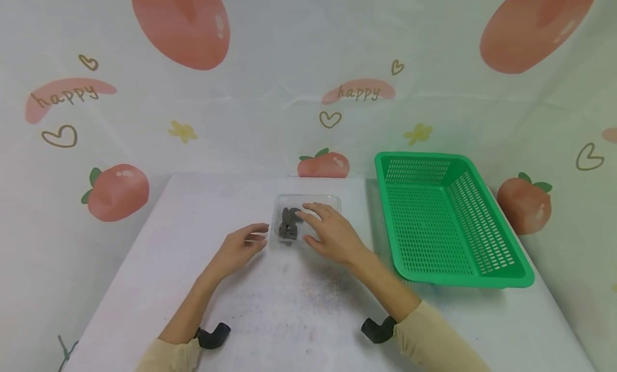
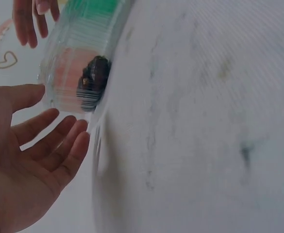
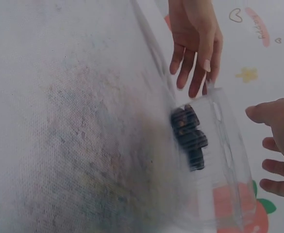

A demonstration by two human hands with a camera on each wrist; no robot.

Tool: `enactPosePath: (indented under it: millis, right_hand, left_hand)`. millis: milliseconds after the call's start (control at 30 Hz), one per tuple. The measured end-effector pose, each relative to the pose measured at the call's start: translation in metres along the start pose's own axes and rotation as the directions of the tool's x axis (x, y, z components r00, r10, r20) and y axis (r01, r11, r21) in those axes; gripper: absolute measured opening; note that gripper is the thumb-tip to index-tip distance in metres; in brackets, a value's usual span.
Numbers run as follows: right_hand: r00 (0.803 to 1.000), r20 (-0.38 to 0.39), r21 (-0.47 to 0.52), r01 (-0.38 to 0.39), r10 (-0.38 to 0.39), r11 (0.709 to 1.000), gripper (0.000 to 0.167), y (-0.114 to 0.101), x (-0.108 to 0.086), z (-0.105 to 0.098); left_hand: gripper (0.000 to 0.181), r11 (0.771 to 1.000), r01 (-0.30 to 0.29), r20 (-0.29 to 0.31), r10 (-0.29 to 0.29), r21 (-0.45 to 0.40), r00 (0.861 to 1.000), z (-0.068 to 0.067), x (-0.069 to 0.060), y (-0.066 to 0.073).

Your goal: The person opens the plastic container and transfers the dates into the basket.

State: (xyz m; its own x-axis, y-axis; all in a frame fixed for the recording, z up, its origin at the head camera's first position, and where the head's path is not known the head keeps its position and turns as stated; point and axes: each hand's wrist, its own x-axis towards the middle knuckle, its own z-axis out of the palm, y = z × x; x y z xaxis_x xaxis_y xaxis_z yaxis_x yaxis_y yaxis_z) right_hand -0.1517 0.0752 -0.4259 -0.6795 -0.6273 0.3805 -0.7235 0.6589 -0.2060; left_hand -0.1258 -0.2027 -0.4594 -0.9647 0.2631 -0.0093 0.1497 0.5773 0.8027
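A clear plastic box [image 1: 318,199] stands on the white table, with a small clump of dark brown pieces [image 1: 288,224] inside at its left; their kind cannot be told. Just left of the box is my left hand [image 1: 242,248], fingers loosely bent and parted from the thumb, holding nothing. My right hand [image 1: 333,235] hangs over the box's right part with fingers spread, also holding nothing. In the left wrist view, the left hand [image 2: 40,160] has its palm facing the box [image 2: 69,77]. The right wrist view shows the right hand [image 3: 282,145] apart from the box wall.
A large green plastic basket [image 1: 455,280] with slotted walls stands right of the box. Behind the white table [image 1: 289,318] hangs a pale printed cloth [image 1: 270,120]. Black curved pieces [image 1: 214,336] are worn near both sleeves. Faint coloured stains mark the tabletop.
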Motion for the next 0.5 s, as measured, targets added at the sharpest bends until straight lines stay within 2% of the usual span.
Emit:
enactPosePath:
  millis: [100,200,267,367,400,500]
  right_hand:
    - [1.0,-0.005,0.014,0.015,-0.015,1.0,0.051,-0.002,0.003,0.004]
    - [0.999,-0.027,0.026,0.041,-0.04,0.999,0.049,-0.004,0.007,0.007]
    - [0.997,-0.043,0.036,0.06,-0.058,0.998,0.047,-0.005,0.009,0.01]
    - [0.994,-0.068,0.038,0.084,-0.081,0.996,0.044,-0.005,0.012,0.017]
    - [0.993,-0.074,0.04,0.091,-0.087,0.995,0.043,-0.005,0.013,0.019]
    - [0.991,-0.093,0.059,0.102,-0.096,0.993,0.04,-0.006,0.016,0.023]
  left_hand:
    - [0.032,0.999,0.043,0.01,-0.043,-0.005,0.999,0.002,0.004,0.001]
    - [0.026,0.993,0.073,0.061,-0.068,-0.089,0.996,0.002,0.008,-0.001]
    - [0.027,0.979,0.095,0.11,-0.075,-0.182,0.991,0.002,0.009,-0.003]
    - [0.029,0.944,0.131,0.168,-0.083,-0.302,0.982,0.001,0.011,-0.007]
    - [0.03,0.933,0.144,0.18,-0.088,-0.33,0.98,0.001,0.011,-0.007]
    - [0.031,0.919,0.168,0.198,-0.101,-0.357,0.975,0.001,0.012,-0.008]
